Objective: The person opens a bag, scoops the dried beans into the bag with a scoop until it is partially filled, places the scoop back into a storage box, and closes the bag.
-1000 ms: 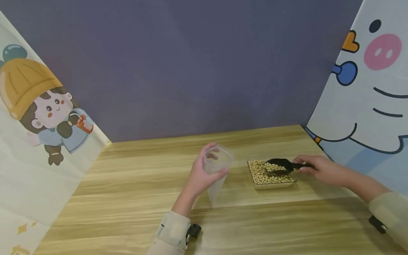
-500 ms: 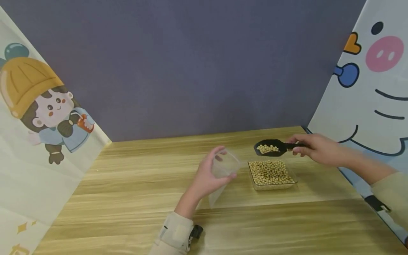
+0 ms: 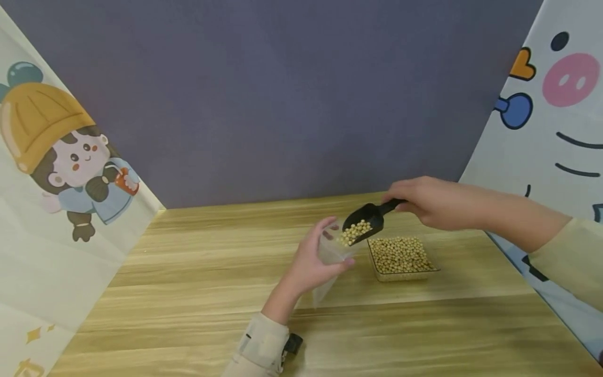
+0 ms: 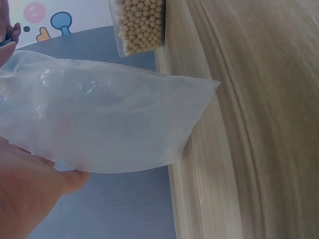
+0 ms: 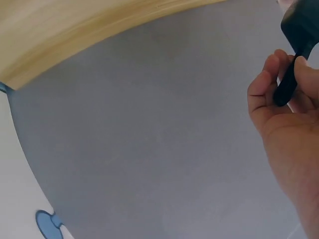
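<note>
My left hand (image 3: 311, 264) holds a translucent plastic bag (image 4: 119, 114) by its top, thumb and fingers spread round the open mouth. The bag hangs down to a pointed corner just over the table in the left wrist view. My right hand (image 3: 426, 201) grips the handle of a black scoop (image 3: 369, 215), also seen in the right wrist view, where the fingers curl round the handle (image 5: 286, 88). Tilted down to the left, the scoop has its lip at the bag's mouth. Pale yellow soybeans (image 3: 355, 231) lie in the scoop's front end.
A clear rectangular container (image 3: 407, 275) full of soybeans stands on the wooden table (image 3: 198, 293), right of the bag and below the scoop. Behind the table rises a grey-blue panel (image 3: 282, 104). Panels with cartoon prints border the left and right sides.
The right hand has lifted the scoop with soybeans out of the container, carried it left and tipped it at the bag's mouth. The left hand has shifted slightly right with the bag.
</note>
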`<state>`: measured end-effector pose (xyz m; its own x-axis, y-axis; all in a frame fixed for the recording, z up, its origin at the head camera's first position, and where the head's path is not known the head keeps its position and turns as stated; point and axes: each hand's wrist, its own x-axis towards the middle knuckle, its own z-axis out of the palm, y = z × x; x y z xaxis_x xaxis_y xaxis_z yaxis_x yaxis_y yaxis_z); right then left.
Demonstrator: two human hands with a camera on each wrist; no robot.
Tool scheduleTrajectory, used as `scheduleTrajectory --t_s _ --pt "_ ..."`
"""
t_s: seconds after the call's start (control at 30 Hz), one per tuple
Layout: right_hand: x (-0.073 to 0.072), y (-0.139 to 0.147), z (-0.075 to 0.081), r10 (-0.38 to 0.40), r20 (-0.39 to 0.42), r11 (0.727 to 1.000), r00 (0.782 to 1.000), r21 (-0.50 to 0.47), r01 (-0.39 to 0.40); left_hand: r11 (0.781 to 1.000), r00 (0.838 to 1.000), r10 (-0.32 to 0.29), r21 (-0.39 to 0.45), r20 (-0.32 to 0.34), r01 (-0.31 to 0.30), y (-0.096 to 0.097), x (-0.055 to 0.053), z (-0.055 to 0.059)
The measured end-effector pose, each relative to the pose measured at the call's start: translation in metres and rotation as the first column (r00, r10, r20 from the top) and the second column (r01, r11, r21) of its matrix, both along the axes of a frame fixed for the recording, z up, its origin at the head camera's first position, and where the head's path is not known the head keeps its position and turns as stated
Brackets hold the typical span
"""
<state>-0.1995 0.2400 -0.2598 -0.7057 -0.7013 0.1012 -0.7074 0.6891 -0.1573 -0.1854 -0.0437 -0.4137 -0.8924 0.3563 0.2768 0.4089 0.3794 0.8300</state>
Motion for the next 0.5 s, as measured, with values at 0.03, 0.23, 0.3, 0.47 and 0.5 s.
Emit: scheduleTrajectory --t_s 0.03,0.23,0.3,0.47,0.5 --pt "0.0 -0.002 0.002 0.006 -0.004 1.0 1.0 0.012 -0.006 1.0 1.0 0.0 0.004 -0.001 0.0 0.0 0.0 0.0" --pt "-0.001 -0.001 0.008 0.005 -0.029 0.998 1.0 0.057 -0.003 1.0 1.0 -0.003 0.01 -0.015 0.004 0.001 -0.001 0.001" --pt "-0.001 0.002 0.008 -0.003 -0.046 0.998 0.999 0.069 0.006 1.0 1.0 -0.008 0.003 -0.02 0.008 0.002 -0.001 0.0" --pt "-0.004 0.029 0.004 -0.065 -0.089 0.992 0.994 0.098 0.074 0.999 1.0 -0.022 0.024 -0.009 0.022 -0.002 -0.002 0.0" --pt "-0.006 0.037 0.001 -0.082 -0.091 0.99 0.992 0.103 0.091 0.999 1.0 -0.023 0.03 -0.008 0.024 -0.004 -0.002 0.001"
